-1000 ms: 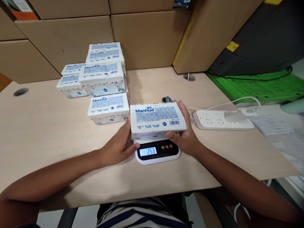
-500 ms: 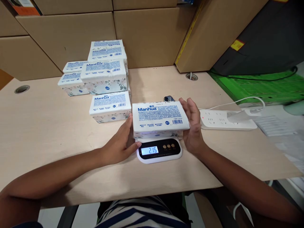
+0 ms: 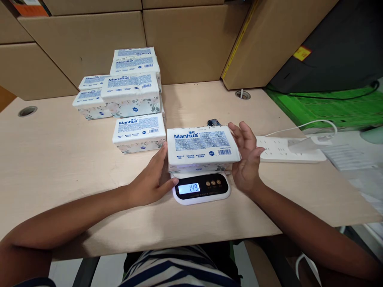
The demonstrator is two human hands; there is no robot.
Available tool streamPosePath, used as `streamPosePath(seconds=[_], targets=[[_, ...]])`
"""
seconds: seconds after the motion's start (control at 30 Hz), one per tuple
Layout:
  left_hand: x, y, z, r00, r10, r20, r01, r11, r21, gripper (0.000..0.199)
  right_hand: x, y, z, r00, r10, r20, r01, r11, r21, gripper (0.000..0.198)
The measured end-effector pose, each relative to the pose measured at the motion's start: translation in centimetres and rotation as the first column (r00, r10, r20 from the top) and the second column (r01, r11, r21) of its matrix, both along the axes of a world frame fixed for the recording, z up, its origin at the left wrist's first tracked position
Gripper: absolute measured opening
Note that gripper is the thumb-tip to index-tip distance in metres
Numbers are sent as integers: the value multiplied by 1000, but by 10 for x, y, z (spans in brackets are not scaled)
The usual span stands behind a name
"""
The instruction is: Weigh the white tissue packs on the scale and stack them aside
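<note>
A white pack of tissues (image 3: 203, 145) with blue "Manhua" print lies on a small white digital scale (image 3: 206, 198), covering its platform. The scale's lit display reads about 1.49. At the pack's left end rests my left hand (image 3: 151, 177), fingers stretched out, its thumb at the left edge of the scale by the display. My right hand (image 3: 247, 159) is beside the pack's right end, fingers spread and thumb lifted away; whether it still touches the pack I cannot tell. Neither hand is wrapped round anything.
Several more tissue packs (image 3: 131, 95) are stacked at the back left, with a single pack (image 3: 139, 129) in front. Brown cardboard boxes (image 3: 182, 44) line the back. A white power strip (image 3: 293, 153) with a plugged-in cable lies right, near a green crate (image 3: 323, 105).
My right hand has opened, its thumb moving outward from the pack. The display has dropped from about 2.15 to about 1.49. My left hand stays where it was.
</note>
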State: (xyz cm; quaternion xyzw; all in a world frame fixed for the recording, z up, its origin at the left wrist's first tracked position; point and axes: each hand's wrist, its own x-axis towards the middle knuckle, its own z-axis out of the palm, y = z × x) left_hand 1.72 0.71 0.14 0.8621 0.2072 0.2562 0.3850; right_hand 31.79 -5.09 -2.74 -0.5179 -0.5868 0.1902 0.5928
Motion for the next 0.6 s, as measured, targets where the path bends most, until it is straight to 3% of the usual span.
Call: streamPosePath(seconds=[0.23, 0.5, 0.6], targets=[[-1, 0, 3, 1000, -15, -20, 16, 999, 45, 115, 3, 2, -4, 994, 6, -109, -6, 1000, 8, 76], [-3, 1, -5, 1000, 18, 14, -18, 999, 35, 107, 5, 5, -6, 991, -82, -109, 76, 995, -58, 83], [-2, 2, -10, 1000, 16, 26, -17, 998, 60, 107, 9, 1, -6, 999, -23, -26, 21, 997, -77, 89]])
